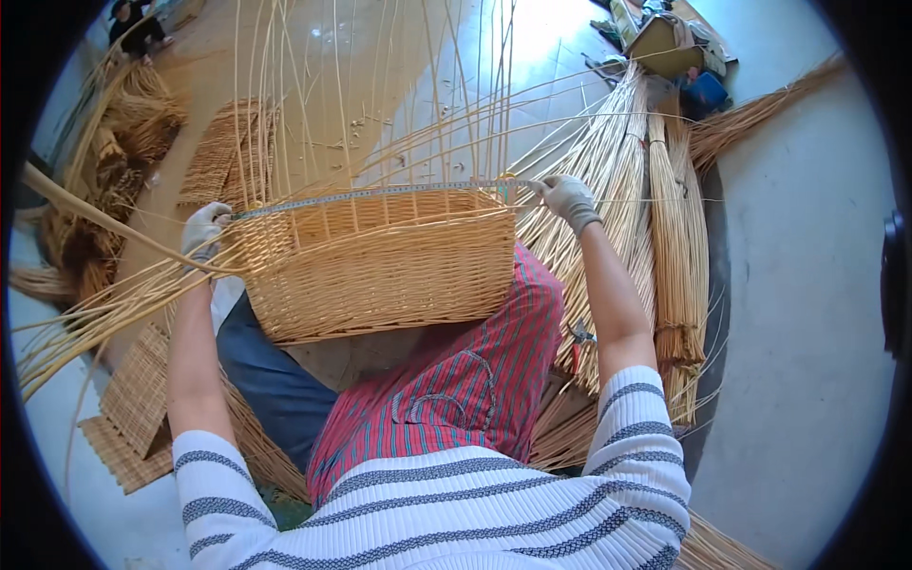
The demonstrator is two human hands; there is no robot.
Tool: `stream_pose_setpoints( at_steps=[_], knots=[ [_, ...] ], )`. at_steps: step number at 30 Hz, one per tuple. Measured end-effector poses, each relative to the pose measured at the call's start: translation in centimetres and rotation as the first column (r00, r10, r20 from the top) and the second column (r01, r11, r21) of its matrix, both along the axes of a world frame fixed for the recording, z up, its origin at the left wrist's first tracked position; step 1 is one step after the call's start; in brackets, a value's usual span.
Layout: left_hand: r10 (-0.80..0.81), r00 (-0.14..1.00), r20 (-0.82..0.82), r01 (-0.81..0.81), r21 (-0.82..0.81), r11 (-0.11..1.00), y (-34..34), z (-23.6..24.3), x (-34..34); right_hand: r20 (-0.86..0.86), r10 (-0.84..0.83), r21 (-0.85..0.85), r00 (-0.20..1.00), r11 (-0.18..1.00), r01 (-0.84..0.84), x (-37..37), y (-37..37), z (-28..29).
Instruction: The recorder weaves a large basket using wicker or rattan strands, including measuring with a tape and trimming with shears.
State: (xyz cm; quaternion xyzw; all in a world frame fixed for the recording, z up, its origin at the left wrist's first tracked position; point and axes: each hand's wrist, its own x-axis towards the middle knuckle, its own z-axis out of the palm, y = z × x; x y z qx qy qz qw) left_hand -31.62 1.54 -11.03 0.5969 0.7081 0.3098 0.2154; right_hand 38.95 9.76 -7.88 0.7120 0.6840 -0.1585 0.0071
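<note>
A half-woven wicker basket (389,275) rests across my lap, with long upright canes (336,85) rising from its far side. Along its upper edge a narrow measuring tape (370,195) is stretched from end to end. My left hand (202,231), in a pale glove, is closed on the tape at the basket's left corner. Past the right corner, my gloved right hand (570,199) pinches the tape's other end. Loose cane ends (114,309) stick out to the left, below my left hand.
Bundles of pale canes (627,171) lie to the right, with red-handled pliers (578,342) near my knee. Woven panels (228,152) lie on the floor at the left. A blue container (705,93) stands at the far right. Another person (138,28) sits at the far left.
</note>
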Motion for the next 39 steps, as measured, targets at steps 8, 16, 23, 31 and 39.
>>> stream_pose_setpoints(
  at_steps=[8,16,23,31,39],
  knots=[
    [0.016,0.999,0.035,-0.015,-0.027,1.0,-0.3,0.0,0.0,-0.014,-0.016,0.069,1.0,0.997,0.017,-1.0,0.1,-0.2],
    [0.156,0.981,0.111,-0.191,0.619,0.762,-2.8,2.5,3.6,-0.656,0.226,0.289,0.72,0.957,-0.037,-4.6,-5.8,2.6],
    [0.259,0.947,0.188,-0.296,0.213,0.931,-14.4,-3.9,6.5,-0.487,0.337,-0.303,0.806,0.8,-0.518,-12.0,-23.1,1.9],
    [0.022,0.975,-0.222,-0.02,0.015,1.0,-16.0,-2.7,4.7,-0.539,0.443,-0.058,0.716,0.829,-0.556,-18.0,-22.5,-0.9],
    [-0.046,0.867,-0.496,0.019,-0.059,0.998,-12.6,-3.2,10.7,-0.835,-0.334,-0.327,-0.437,0.94,-0.093,-31.2,-11.0,-5.3]
  ],
)
